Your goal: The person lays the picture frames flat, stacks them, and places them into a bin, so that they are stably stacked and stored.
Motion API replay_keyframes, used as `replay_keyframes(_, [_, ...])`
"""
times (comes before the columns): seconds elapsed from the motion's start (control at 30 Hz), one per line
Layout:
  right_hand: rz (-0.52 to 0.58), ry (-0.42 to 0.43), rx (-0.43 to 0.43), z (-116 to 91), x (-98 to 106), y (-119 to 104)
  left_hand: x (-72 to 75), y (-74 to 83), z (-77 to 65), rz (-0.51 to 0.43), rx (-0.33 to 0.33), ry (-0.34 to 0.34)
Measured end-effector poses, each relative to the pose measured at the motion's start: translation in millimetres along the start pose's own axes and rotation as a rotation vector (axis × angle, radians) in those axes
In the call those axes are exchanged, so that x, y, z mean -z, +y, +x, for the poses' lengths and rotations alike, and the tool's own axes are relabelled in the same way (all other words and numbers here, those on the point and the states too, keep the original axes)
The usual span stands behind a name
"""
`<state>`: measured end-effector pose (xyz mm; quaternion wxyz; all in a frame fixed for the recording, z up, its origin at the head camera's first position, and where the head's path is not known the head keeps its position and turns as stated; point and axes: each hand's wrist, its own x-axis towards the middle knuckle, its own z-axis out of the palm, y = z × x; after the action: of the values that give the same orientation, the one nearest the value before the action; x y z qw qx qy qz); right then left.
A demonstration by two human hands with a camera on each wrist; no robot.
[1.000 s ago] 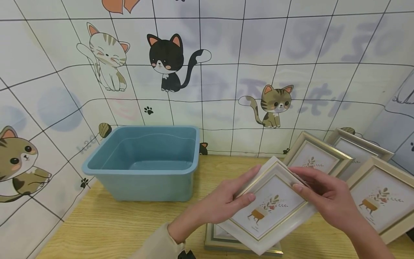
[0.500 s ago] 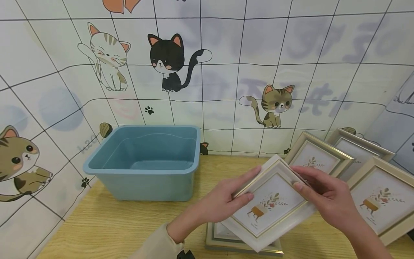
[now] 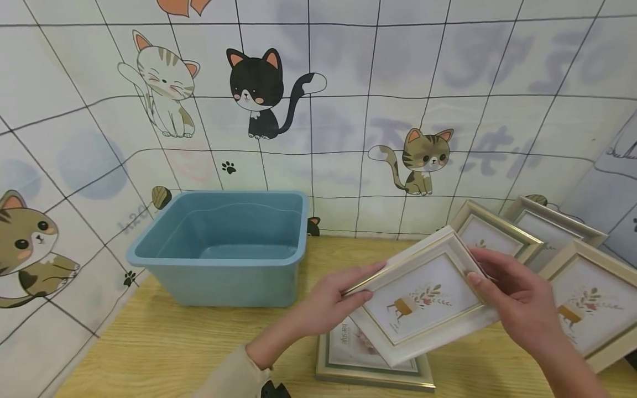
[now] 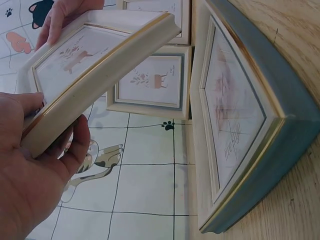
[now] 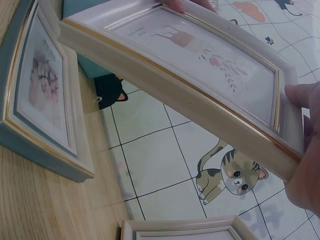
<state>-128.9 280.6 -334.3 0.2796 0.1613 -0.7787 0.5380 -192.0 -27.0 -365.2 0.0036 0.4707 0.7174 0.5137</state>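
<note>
Frame (image 3: 422,298) is held tilted between left hand (image 3: 328,304) and right hand (image 3: 522,301), thumbs on its front, above another frame (image 3: 356,354) lying on the table (image 3: 199,354). The left wrist view reveals fingers (image 4: 79,142) curled underneath, hidden from the head. The tub (image 3: 219,283), near the table's back-left corner, shows whole only in the head view.

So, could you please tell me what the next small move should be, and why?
I'd probably level the white rectangular picture frame: the left hand and right hand hold it aslant, its low corner pointing towards the blue-sided rectangular picture frame lying beneath, which it might knock.
</note>
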Motion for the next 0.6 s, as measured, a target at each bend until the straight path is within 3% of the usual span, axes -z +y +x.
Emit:
replay_keyframes(0.1, [-0.013, 0.003, -0.021, -0.6, -0.4, -0.6, 2.9, -2.0, -0.7, -0.085, 0.074, 0.02])
replay_keyframes(0.2, [-0.028, 0.023, -0.053, -0.4, -1.9, 0.4, 4.6, -5.6, -1.2, -0.144, 0.106, 0.073])
replay_keyframes(0.43, [0.134, 0.055, -0.166, -6.7, -12.2, 11.3, 2.1, -13.4, -4.3, -0.1, 0.106, 0.253])
replay_keyframes(0.6, [0.062, -0.016, -0.21, -13.0, -16.4, 18.9, 1.4, -14.4, -6.4, -0.1, 0.158, 0.3])
